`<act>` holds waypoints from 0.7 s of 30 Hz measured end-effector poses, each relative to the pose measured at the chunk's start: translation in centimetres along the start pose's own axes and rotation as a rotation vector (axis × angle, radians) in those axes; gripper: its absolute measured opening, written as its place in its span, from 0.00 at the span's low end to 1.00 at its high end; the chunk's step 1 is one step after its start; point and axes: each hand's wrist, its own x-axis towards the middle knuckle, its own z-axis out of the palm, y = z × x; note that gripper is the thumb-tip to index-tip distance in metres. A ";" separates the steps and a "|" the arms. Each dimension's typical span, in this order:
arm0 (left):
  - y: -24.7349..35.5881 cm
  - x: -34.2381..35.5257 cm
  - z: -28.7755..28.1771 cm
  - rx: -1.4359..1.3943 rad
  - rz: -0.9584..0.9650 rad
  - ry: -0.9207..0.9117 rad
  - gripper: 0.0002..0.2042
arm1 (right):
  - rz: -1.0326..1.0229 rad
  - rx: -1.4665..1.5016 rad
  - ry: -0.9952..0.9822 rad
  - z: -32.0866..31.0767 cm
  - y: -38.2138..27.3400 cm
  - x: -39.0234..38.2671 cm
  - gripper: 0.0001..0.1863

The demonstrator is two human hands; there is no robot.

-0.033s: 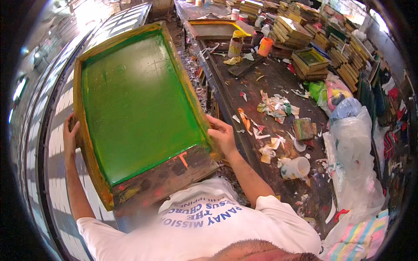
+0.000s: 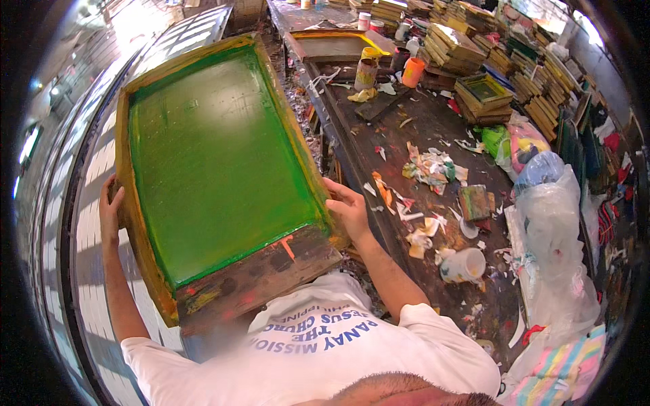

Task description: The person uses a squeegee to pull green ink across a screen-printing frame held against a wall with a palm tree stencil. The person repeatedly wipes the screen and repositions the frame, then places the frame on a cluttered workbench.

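Note:
I hold a large wooden screen-printing frame [image 2: 220, 166] tilted in front of my body, over the gap left of the dark workbench. Its mesh is coated green and looks glossy, with a pale reflection near the top. A wide bare wooden strip [image 2: 254, 277] with orange and red marks runs along its near end. My left hand [image 2: 111, 208] is closed on the left side rail, thumb on the near side. On the right rail, close to the lower corner, my right hand [image 2: 349, 211] grips with its fingers partly hidden behind the wood.
To the right, the workbench [image 2: 365, 162] carries paper scraps [image 2: 433, 166], a white tub [image 2: 464, 265], an orange cup [image 2: 412, 72] and another screen frame [image 2: 338, 46]. Stacked wooden frames [image 2: 453, 51] and clear plastic bags [image 2: 552, 216] line its far side. A long pale table [image 2: 95, 183] runs along my left.

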 end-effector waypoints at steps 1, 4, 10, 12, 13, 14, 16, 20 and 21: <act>0.1 2.8 1.3 -0.009 -0.002 -0.031 0.34 | 0.034 0.011 0.039 -0.3 0.2 2.0 0.30; 0.0 10.4 5.0 -0.126 0.038 -0.054 0.34 | -0.016 -0.018 0.081 -1.4 1.3 8.0 0.31; -0.4 22.4 13.0 -0.333 -0.004 -0.163 0.35 | -0.019 -0.083 0.084 -5.2 3.5 22.6 0.31; 0.0 26.6 15.2 -0.387 -0.025 -0.116 0.35 | -0.013 -0.045 0.091 -5.5 4.2 27.3 0.31; 0.1 28.0 15.8 -0.354 0.021 -0.135 0.34 | 0.043 -0.067 0.107 -5.6 4.5 29.8 0.34; 0.4 30.4 16.8 -0.404 0.036 -0.131 0.35 | -0.015 -0.086 0.083 -5.9 4.6 32.4 0.33; 0.1 33.4 18.9 -0.491 0.020 -0.116 0.37 | -0.026 -0.136 0.094 -6.2 4.8 36.0 0.33; -0.8 39.8 22.9 -0.715 0.008 -0.205 0.33 | -0.032 -0.130 0.114 -7.2 4.9 40.8 0.33; -1.0 41.7 24.5 -0.798 0.035 -0.200 0.30 | -0.067 -0.169 0.146 -7.4 5.2 41.7 0.33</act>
